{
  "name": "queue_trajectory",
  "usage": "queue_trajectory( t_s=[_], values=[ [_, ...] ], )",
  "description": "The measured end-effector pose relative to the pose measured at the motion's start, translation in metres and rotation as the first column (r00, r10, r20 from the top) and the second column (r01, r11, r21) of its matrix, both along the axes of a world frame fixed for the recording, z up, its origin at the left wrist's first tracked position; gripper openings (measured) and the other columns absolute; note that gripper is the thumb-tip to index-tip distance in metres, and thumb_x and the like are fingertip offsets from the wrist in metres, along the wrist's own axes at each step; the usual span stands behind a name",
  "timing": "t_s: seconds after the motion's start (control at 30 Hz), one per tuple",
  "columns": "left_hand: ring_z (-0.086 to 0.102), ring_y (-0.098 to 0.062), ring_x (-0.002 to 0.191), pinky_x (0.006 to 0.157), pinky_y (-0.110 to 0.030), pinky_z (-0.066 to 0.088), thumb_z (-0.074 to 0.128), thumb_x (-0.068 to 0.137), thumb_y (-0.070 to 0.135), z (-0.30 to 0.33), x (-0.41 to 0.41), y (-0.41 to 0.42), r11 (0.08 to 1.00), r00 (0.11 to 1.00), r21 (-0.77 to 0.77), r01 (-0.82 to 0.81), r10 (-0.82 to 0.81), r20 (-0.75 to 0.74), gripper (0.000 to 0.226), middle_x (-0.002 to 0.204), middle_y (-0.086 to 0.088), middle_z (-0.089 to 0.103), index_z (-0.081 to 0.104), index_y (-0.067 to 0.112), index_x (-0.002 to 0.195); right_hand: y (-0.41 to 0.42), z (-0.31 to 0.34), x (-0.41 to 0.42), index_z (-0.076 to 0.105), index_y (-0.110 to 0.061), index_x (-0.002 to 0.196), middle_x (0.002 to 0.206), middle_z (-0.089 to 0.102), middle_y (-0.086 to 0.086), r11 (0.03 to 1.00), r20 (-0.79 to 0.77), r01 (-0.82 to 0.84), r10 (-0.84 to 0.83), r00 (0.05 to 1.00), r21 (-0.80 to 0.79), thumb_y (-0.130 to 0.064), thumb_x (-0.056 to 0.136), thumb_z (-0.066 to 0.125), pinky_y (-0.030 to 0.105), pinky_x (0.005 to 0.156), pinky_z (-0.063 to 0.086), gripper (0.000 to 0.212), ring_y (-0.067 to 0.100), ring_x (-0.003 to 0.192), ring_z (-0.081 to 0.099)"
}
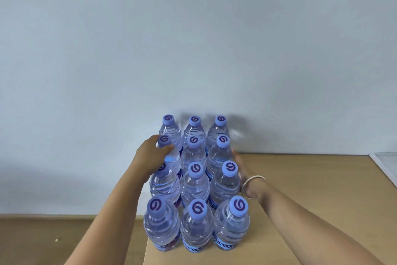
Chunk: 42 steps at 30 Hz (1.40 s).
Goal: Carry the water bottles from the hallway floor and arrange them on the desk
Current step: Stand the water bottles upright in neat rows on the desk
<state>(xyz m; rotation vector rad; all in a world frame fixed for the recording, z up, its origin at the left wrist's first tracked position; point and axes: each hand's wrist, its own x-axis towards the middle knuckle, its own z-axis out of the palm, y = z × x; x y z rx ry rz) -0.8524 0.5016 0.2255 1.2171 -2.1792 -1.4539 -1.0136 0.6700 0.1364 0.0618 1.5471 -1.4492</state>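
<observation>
right hand (240, 168) half-hidden behind bottles (224, 181)

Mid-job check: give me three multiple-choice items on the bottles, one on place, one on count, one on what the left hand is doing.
1. Where do the water bottles stand?
A. on the floor
B. on the desk, at its left edge
C. on a shelf

2. How many bottles show?
A. six
B. nine
C. twelve

3. What is the left hand doing?
A. gripping a bottle's neck in the left column
B. hanging idle
C. pressing flat on the desk

Answers:
1 B: their bases sit on the wooden top near its left edge.
2 C: three columns of four caps.
3 A: fingers curl round the second bottle from the back, just below its cap.
</observation>
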Motion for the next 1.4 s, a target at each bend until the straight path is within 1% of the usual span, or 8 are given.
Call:
queue_trajectory(
  t_s=[0.13,0.43,0.6,0.7,0.97,1.1,1.23,1.4],
  values=[
    [0.053,-0.015,0.071,0.064,-0.029,0.044,0.058,0.089,0.024,0.0,0.0,-0.001,1.0,0.999,-0.015,0.014,-0.014,0.038,0.025,0.103,-0.008,0.06,0.054,0.016,0.111,0.002,-0.001,-0.003,0.07,-0.012,0.098,0.11,0.068,0.018,0.998,-0.016,0.008,-0.007,1.0,0.06,-0.072,0.07,0.053,0.042,0.085,0.053,0.068,0.033,0.1,0.065],
    [0.049,-0.026,0.113,0.091,-0.037,0.042,0.048,0.087,0.058,0.021,-0.026,-0.026,0.999,0.995,0.011,-0.032,0.031,0.093,0.06,0.128,-0.008,0.052,0.053,0.01,0.121,-0.008,0.026,-0.019,0.029,-0.029,0.144,0.147,0.039,0.005,0.986,-0.176,0.015,0.014,0.984,0.165,-0.076,0.08,0.027,0.052,0.111,0.027,0.079,0.026,0.128,0.045],
    [0.046,-0.024,0.095,0.079,-0.033,0.038,0.044,0.092,0.049,0.013,-0.04,-0.027,0.997,0.998,0.075,-0.019,0.015,0.057,0.043,0.104,-0.009,0.05,0.054,0.009,0.104,-0.017,0.033,-0.021,0.053,-0.028,0.118,0.121,0.062,0.006,0.999,-0.163,-0.015,0.021,0.986,0.039,-0.07,0.086,0.026,0.05,0.109,0.033,0.06,0.025,0.114,0.057],
    [0.048,-0.028,0.122,0.098,-0.036,0.036,0.045,0.089,0.055,0.006,-0.039,-0.026,0.999,0.994,-0.046,-0.009,0.014,0.106,0.06,0.133,-0.01,0.052,0.047,0.015,0.134,-0.018,0.031,-0.025,0.052,-0.026,0.121,0.12,0.062,0.007,0.998,-0.173,-0.03,0.04,0.984,0.056,-0.069,0.087,0.025,0.049,0.11,0.03,0.062,0.025,0.117,0.055],
    [0.042,-0.028,0.13,0.102,-0.038,0.034,0.046,0.091,0.048,0.018,-0.025,-0.016,0.979,0.984,-0.202,0.012,0.024,0.179,0.061,0.14,-0.01,0.047,0.039,0.011,0.139,-0.007,0.069,-0.009,0.051,-0.01,0.128,0.126,0.058,0.008,0.993,-0.29,-0.01,0.043,0.956,0.114,-0.052,0.095,0.029,0.031,0.082,0.04,0.058,0.017,0.095,0.057],
    [0.047,-0.025,0.082,0.071,-0.032,0.036,0.046,0.093,0.033,0.025,-0.004,-0.001,0.98,0.998,-0.2,-0.019,0.03,0.054,0.025,0.08,-0.008,0.054,0.055,0.011,0.086,0.023,0.094,0.005,0.057,-0.001,0.117,0.127,0.058,0.015,0.981,-0.507,-0.076,0.159,0.847,0.181,-0.023,0.096,0.043,0.03,0.078,0.039,0.034,0.027,0.11,0.056],
    [0.05,-0.024,0.114,0.097,-0.033,0.036,0.047,0.094,0.033,0.035,0.034,0.027,0.978,0.997,-0.195,-0.077,0.078,-0.004,0.039,0.123,-0.006,0.057,0.054,0.012,0.127,0.06,0.103,0.026,0.054,0.0,0.124,0.129,0.056,0.018,0.94,-0.672,-0.17,0.332,0.662,0.296,0.006,0.086,0.044,0.024,0.069,0.041,0.04,0.025,0.106,0.055],
    [0.045,-0.024,0.13,0.105,-0.035,0.033,0.052,0.092,0.039,0.017,0.094,0.092,0.96,0.982,-0.212,-0.182,0.165,-0.097,0.058,0.142,-0.007,0.046,0.037,0.017,0.142,0.113,0.099,0.083,0.033,-0.013,0.14,0.131,0.05,0.01,0.71,-0.542,-0.44,0.704,0.459,0.55,-0.006,0.08,0.062,0.025,0.082,0.046,0.067,0.022,0.117,0.053]
  ],
)
